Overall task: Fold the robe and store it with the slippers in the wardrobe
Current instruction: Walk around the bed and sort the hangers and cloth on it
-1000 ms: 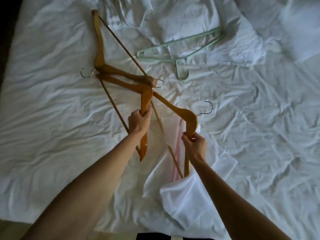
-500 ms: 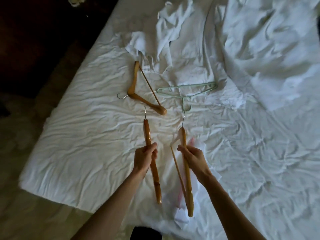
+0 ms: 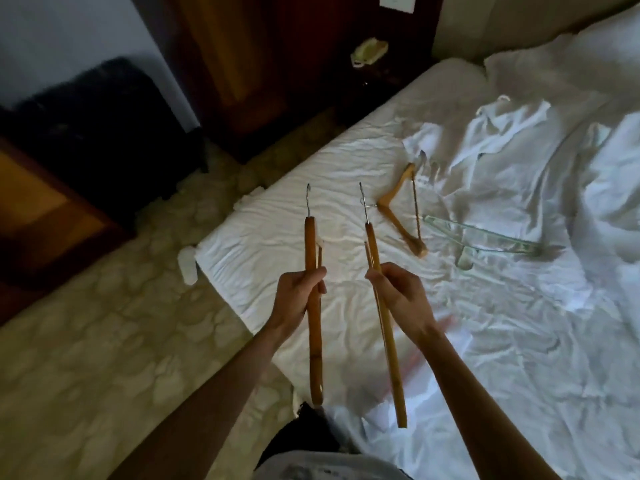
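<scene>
Wooden hangers fill both our fists: left hand (image 3: 300, 295) and right hand (image 3: 398, 295) each grip one upright; the crumpled white robe (image 3: 485, 157) lies beyond, nearer our right.

Orange-brown wooden hangers (image 3: 313, 306), white bedsheet (image 3: 519, 341)

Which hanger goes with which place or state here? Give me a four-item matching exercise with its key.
Column 1
1. Wooden hanger with the hook nearer the floor side
2. Wooden hanger with the hook nearer the bed's middle
3. Third wooden hanger
4. Pale green hanger

Column 2
A. Lying on the sheet, nearest the white robe
B. Held in the right hand
C. Lying on the sheet, farthest to the right
D. Held in the left hand

Pairs: 1-D, 2-B, 3-A, 4-C
</scene>
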{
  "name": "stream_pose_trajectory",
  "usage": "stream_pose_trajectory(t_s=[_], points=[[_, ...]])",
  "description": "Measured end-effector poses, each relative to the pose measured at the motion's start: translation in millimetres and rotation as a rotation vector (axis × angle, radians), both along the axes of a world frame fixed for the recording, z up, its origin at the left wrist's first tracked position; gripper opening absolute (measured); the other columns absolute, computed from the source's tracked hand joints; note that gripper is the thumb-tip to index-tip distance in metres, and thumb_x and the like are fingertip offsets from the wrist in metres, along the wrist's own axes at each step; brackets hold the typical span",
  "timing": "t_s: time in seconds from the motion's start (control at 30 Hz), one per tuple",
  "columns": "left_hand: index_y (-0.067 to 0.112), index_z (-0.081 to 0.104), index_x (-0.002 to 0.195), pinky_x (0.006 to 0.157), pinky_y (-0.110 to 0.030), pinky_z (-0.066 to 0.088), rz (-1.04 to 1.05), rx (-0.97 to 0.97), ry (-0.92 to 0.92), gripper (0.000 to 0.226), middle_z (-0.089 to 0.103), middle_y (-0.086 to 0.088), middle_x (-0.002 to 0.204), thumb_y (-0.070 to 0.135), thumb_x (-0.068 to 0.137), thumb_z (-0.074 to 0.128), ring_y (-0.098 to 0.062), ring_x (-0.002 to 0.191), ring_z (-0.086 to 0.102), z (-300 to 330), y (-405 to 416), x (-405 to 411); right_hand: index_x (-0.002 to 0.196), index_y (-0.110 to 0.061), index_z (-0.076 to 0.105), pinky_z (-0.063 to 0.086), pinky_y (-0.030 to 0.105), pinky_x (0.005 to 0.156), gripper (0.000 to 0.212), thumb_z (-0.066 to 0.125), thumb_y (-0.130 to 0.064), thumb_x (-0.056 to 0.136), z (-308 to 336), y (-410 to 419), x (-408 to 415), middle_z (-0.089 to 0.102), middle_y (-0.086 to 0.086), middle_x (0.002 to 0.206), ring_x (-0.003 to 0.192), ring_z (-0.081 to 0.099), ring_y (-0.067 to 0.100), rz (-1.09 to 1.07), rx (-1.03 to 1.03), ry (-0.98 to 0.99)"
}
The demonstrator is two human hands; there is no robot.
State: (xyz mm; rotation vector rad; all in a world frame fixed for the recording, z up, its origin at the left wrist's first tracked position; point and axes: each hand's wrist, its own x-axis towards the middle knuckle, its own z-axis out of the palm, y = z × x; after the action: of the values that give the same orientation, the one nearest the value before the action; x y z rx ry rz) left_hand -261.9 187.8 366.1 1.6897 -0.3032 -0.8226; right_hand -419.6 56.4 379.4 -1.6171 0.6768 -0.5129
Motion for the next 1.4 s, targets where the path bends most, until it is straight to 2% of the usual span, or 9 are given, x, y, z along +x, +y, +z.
stream_pose_trajectory(t_s=[0.2,0.53,0.63,0.8,0.9,1.0,1.1,1.27,1.4], points=[[0.01,0.066,0.061,0.06,-0.024,0.044,0.239,-0.066,-0.124,0.037,0.057,-0.013,0.06,0.023,0.096,0.065,-0.013,0.052,0.053,37.3,97.3,43.5,0.083,-0.005,0.067,0.04,0.022,0.058,0.033,0.062,-0.035,0.097,40.1,63.1,96.4,0.05,-0.003,0.06,0.058,0.047,0.01,0.27,-0.031,-0.038],[0.01,0.064,0.064,0.05,-0.022,0.04,0.595,-0.11,-0.26,0.04,0.055,-0.001,0.054,0.028,0.1,0.06,-0.012,0.046,0.048,74.7,295.3,149.0,0.089,-0.017,0.073,0.052,0.035,0.07,0.039,0.061,-0.054,0.09,79.3,233.8,285.4,0.066,-0.001,0.069,0.069,0.063,0.014,0.607,-0.082,-0.049],[0.013,0.063,0.062,0.053,-0.023,0.04,0.642,-0.099,-0.294,0.04,0.054,0.004,0.053,0.031,0.098,0.061,-0.01,0.047,0.048,78.1,357.6,189.8,0.09,-0.012,0.073,0.048,0.026,0.065,0.038,0.06,-0.047,0.094,85.0,293.4,340.8,0.062,-0.008,0.063,0.063,0.06,0.007,0.68,-0.094,-0.064],[0.013,0.062,0.061,0.053,-0.029,0.038,0.666,-0.099,-0.367,0.045,0.049,-0.009,0.059,0.05,0.088,0.061,-0.02,0.053,0.044,93.7,449.2,255.7,0.099,-0.001,0.069,0.049,0.03,0.074,0.056,0.059,-0.056,0.091,91.8,382.6,426.8,0.068,0.022,0.093,0.085,0.065,0.03,0.788,-0.106,-0.092],[0.011,0.061,0.062,0.052,-0.029,0.036,0.677,-0.127,-0.388,0.043,0.047,-0.007,0.057,0.043,0.092,0.061,-0.02,0.052,0.042,102.0,491.1,298.6,0.099,-0.002,0.07,0.047,0.023,0.067,0.07,0.059,-0.069,0.083,102.3,427.6,473.3,0.065,0.01,0.075,0.068,0.06,0.015,0.838,-0.119,-0.07],[0.014,0.061,0.061,0.05,-0.026,0.036,0.691,-0.163,-0.377,0.041,0.048,-0.002,0.055,0.04,0.092,0.061,-0.017,0.05,0.042,105.1,523.9,341.9,0.09,-0.017,0.07,0.044,0.021,0.062,0.038,0.057,-0.053,0.091,104.0,459.6,516.9,0.058,-0.013,0.06,0.061,0.056,0.005,0.849,-0.111,-0.031],[0.012,0.062,0.063,0.051,-0.024,0.038,0.699,-0.173,-0.377,0.04,0.049,-0.001,0.056,0.036,0.095,0.059,-0.015,0.05,0.043,106.2,547.6,389.7,0.088,-0.025,0.068,0.044,0.017,0.059,0.025,0.057,-0.047,0.094,105.0,484.4,562.0,0.057,-0.012,0.062,0.059,0.055,0.0,0.854,-0.139,-0.025],[0.012,0.063,0.064,0.052,-0.027,0.036,0.673,-0.173,-0.39,0.042,0.047,-0.004,0.057,0.041,0.093,0.058,-0.019,0.052,0.041,98.4,578.2,485.7,0.09,-0.02,0.071,0.045,0.017,0.057,0.042,0.06,-0.061,0.088,98.4,515.7,653.9,0.055,-0.01,0.062,0.058,0.054,0.004,0.857,-0.153,-0.064],[0.005,0.062,0.065,0.054,-0.03,0.035,0.647,-0.191,-0.423,0.047,0.046,-0.01,0.058,0.04,0.095,0.057,-0.021,0.053,0.04,90.8,600.9,587.9,0.089,-0.02,0.072,0.043,0.009,0.058,0.026,0.06,-0.042,0.095,96.3,538.4,748.3,0.061,-0.021,0.06,0.059,0.057,-0.005,0.819,-0.173,-0.086]])
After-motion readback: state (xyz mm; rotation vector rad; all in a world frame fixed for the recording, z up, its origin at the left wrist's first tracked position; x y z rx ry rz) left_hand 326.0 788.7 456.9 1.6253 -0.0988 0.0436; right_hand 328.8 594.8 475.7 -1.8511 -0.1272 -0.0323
